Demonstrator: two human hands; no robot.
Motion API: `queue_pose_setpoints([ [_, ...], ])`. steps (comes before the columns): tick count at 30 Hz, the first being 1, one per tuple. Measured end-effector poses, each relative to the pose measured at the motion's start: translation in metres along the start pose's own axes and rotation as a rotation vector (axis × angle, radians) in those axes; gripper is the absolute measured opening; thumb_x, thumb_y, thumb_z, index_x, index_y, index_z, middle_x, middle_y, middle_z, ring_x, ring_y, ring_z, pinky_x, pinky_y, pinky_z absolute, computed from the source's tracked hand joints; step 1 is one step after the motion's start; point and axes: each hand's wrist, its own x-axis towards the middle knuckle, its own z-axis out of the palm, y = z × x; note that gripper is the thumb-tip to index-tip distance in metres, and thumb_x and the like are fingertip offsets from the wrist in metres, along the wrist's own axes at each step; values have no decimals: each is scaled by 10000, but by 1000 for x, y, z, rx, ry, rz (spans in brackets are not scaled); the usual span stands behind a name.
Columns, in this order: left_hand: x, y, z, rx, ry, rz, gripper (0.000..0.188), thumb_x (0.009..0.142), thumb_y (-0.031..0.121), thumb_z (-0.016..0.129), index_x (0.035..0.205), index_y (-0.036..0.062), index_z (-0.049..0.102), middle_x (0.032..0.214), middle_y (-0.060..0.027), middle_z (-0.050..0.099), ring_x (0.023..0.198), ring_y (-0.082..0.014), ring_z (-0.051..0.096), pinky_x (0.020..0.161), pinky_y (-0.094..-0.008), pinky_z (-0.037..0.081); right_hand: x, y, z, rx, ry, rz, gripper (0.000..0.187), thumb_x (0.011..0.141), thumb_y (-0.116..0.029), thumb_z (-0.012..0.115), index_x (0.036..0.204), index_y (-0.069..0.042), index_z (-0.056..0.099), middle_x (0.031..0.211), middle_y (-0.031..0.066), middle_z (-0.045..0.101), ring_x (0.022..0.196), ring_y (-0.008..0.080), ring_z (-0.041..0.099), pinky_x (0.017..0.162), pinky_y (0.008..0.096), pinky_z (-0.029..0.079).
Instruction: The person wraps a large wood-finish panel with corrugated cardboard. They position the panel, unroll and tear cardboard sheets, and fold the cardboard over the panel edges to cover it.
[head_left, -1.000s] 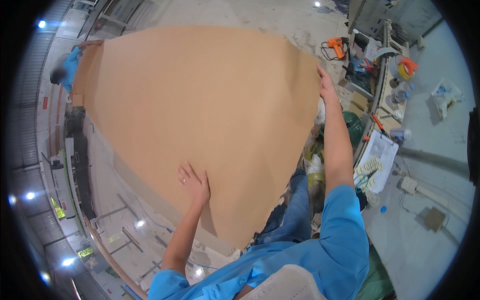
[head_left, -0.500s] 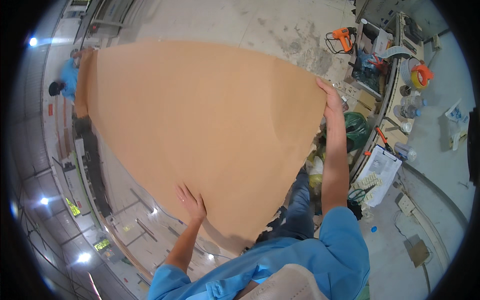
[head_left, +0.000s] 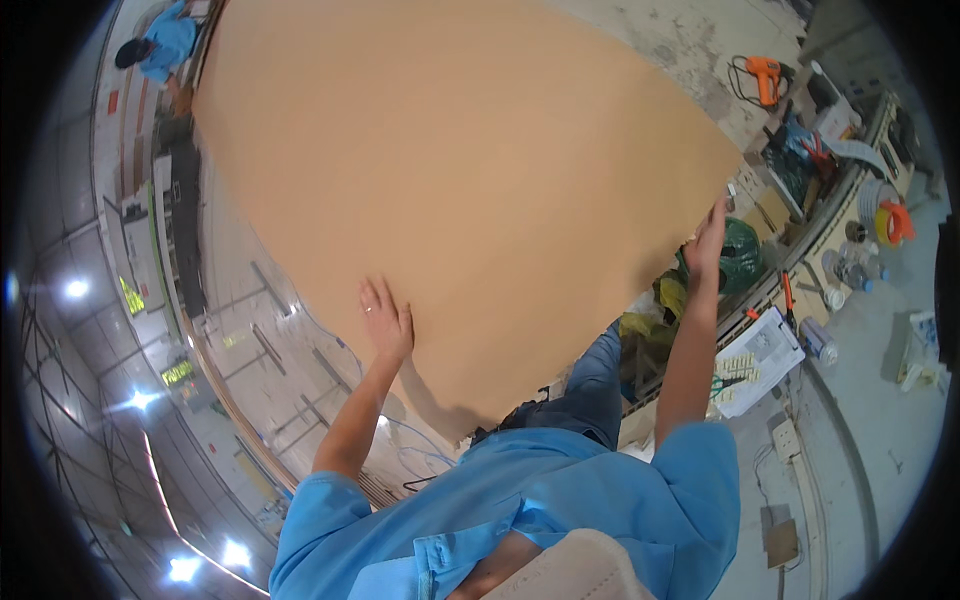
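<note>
A big light-brown board-like sheet (head_left: 480, 190) spans the middle of the view, its near corner close to my waist. My left hand (head_left: 386, 322) lies flat on the sheet's near left part, fingers stretched out. At the sheet's right edge is my right hand (head_left: 706, 242), turned sideways with its fingers extended along the rim; its fingertips are slightly blurred. At the far left a co-worker in blue (head_left: 165, 48) stands by the sheet's far end, one hand near its corner.
To the right, a workbench holds a clipboard with paper (head_left: 762, 365), plastic bottles (head_left: 850, 270) and a tape dispenser (head_left: 893, 222). An orange heat gun (head_left: 766, 80) lies beyond. A green bag (head_left: 738, 256) is beside my right hand. Cables (head_left: 425, 452) trail on the left.
The sheet fills more of the view and looks flatter, its right corner farther right. My right hand has moved right and lower along the edge. The co-worker appears higher in the picture.
</note>
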Motion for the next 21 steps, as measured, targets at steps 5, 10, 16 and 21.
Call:
queue_pose_setpoints([
  [5, 1, 29, -6, -363, -60, 25, 721, 960, 481, 490, 1528, 53, 373, 1622, -259, 199, 1502, -483, 115, 1202, -579, 97, -160, 88, 10, 201, 25, 596, 657, 1041, -624, 273, 1477, -158, 426, 1438, 15, 521, 1287, 235, 526, 1057, 406, 454],
  [10, -8, 47, 0, -138, 32, 376, 971, 813, 779, 530, 1545, 158, 383, 1639, -249, 158, 1505, -497, 73, 1127, -725, 21, -250, 109, 32, 305, -104, 489, 845, 945, -766, 314, 1515, -146, 369, 1430, 21, 516, 1278, 239, 530, 1026, 427, 478],
  [16, -6, 52, -2, -51, -12, 474, 994, 802, 785, 552, 1550, 157, 364, 1632, -253, 169, 1501, -481, 118, 1130, -720, 61, -317, 126, 17, 272, -426, 570, 860, 918, -723, 459, 1532, -133, 338, 1438, 40, 509, 1254, 233, 542, 987, 410, 491],
  [21, -14, 60, -1, -64, 31, 461, 899, 863, 681, 581, 1561, 170, 332, 1632, -223, 196, 1496, -459, 167, 1140, -703, 130, -344, 152, 31, -262, -370, 653, 596, 956, -236, 685, 1459, -52, 422, 1342, 95, 579, 1190, 233, 587, 956, 403, 511],
])
